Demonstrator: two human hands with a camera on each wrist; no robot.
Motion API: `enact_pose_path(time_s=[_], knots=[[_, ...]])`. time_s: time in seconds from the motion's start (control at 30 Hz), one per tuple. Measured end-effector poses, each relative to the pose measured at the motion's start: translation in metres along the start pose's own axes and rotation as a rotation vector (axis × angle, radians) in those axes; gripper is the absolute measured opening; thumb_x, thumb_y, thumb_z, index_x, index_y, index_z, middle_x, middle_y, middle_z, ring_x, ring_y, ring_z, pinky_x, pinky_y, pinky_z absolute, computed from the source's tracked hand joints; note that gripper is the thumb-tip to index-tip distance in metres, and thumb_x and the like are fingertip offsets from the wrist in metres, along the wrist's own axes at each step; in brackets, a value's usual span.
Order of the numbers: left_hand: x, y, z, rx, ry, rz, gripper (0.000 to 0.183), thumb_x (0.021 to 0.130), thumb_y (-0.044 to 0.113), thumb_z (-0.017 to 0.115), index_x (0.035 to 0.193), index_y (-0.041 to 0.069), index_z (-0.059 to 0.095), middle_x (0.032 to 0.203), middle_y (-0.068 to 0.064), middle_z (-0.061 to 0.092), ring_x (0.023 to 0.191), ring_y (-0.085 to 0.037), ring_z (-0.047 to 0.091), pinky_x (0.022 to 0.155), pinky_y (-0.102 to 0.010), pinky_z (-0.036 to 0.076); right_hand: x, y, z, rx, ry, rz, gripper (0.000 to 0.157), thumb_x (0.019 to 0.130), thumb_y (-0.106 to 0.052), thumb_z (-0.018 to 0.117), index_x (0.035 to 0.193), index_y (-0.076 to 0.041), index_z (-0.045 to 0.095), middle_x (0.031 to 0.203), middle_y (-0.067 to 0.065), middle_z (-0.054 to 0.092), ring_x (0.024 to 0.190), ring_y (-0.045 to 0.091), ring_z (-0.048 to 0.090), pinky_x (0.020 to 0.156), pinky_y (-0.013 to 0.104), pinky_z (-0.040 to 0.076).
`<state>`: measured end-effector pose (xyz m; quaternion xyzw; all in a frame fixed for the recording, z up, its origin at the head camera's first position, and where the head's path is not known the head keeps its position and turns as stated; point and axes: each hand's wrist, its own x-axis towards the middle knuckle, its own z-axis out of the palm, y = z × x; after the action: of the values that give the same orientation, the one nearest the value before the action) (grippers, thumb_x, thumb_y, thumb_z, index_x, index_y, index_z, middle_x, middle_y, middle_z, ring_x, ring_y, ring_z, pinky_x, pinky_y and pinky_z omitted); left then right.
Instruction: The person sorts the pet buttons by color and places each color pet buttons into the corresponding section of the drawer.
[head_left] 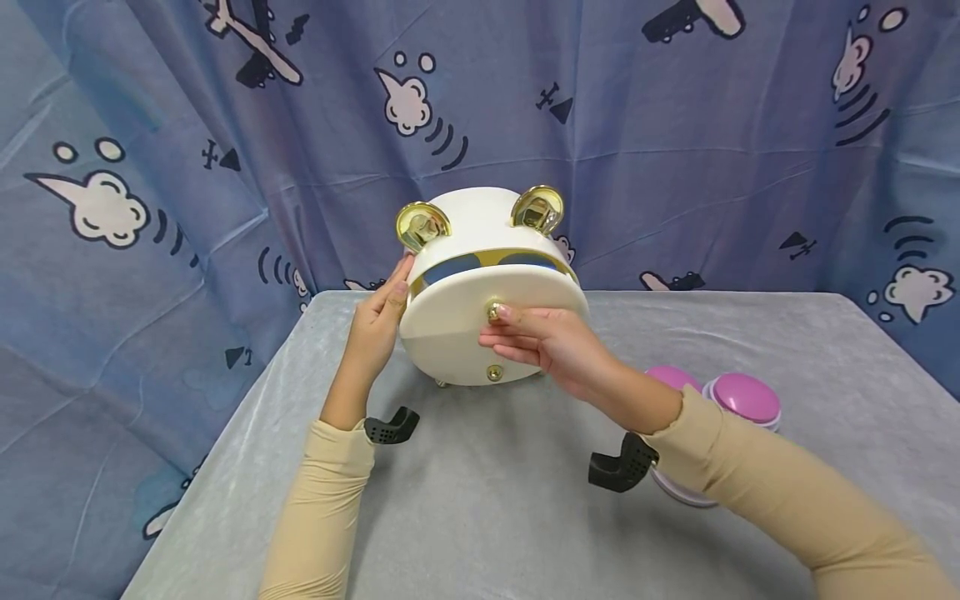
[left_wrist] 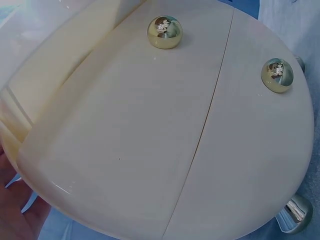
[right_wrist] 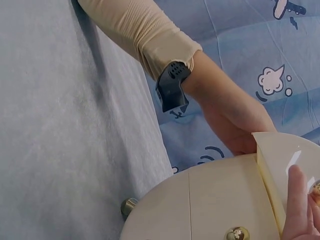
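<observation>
A white rounded box (head_left: pixel 480 221) with gold ears and short gold feet stands on the table. Its upper front flap (head_left: pixel 450 304) leans outward at the top, leaving a gap where blue oval shapes show inside. My right hand (head_left: pixel 558 342) pinches the gold upper knob (head_left: pixel 493 310); in the right wrist view its fingers (right_wrist: pixel 297 195) show beside that knob. On the box's left side rests my left hand (head_left: pixel 378 312), fingers extended along the wall, partly seen in the left wrist view. A second gold knob (left_wrist: pixel 277 75) sits on the lower front panel (left_wrist: pixel 250 135).
Pink-topped, white-rimmed round items (head_left: pixel 746 397) lie to the right, partly hidden by my right forearm. Black wrist mounts (head_left: pixel 392 427) hang below both wrists. The grey cloth-covered table (head_left: pixel 480 517) backs onto a blue patterned curtain (head_left: pixel 480 92).
</observation>
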<state>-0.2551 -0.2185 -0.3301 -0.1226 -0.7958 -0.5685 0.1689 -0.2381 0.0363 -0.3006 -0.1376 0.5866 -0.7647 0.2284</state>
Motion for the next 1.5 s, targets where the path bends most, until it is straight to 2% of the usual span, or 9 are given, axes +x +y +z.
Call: enact_pose_path(time_s=[0.43,0.87,1.2,1.5], knots=[[0.001,0.0,0.001,-0.01,-0.005,0.012,0.047,0.108,0.038,0.038,0.151,0.02,0.044,0.16,0.006,0.035,0.15,-0.007,0.029,0.126,-0.03,0.022,0.009,-0.005,0.0,0.002,0.026,-0.008,0.028,0.104,-0.011,0.05,0.12,0.012,0.055,0.087,0.001,0.076,0.086,0.01,0.075,0.084,0.022,0.06],[0.0,0.0,-0.001,-0.017,0.002,0.018,0.045,0.109,0.033,0.038,0.15,0.017,0.045,0.16,0.003,0.036,0.15,-0.009,0.03,0.126,-0.029,0.022,0.016,-0.005,0.001,-0.052,0.039,-0.01,0.036,0.105,-0.014,0.05,0.125,0.016,0.052,0.087,-0.001,0.075,0.086,0.008,0.074,0.082,0.02,0.06],[0.0,0.0,-0.001,-0.035,-0.004,0.023,0.045,0.109,0.032,0.037,0.15,0.015,0.045,0.159,0.001,0.037,0.149,-0.009,0.031,0.125,-0.027,0.022,0.021,-0.003,-0.001,-0.025,0.047,-0.019,0.032,0.104,-0.012,0.051,0.122,0.015,0.054,0.085,0.0,0.076,0.084,0.009,0.075,0.08,0.02,0.06],[0.001,0.001,-0.001,-0.041,-0.001,0.028,0.044,0.109,0.031,0.037,0.149,0.014,0.046,0.159,0.001,0.037,0.149,-0.009,0.031,0.125,-0.027,0.022,0.024,-0.004,0.0,-0.051,0.056,-0.025,0.032,0.104,-0.013,0.051,0.12,0.014,0.055,0.085,-0.001,0.075,0.084,0.008,0.074,0.081,0.021,0.06]])
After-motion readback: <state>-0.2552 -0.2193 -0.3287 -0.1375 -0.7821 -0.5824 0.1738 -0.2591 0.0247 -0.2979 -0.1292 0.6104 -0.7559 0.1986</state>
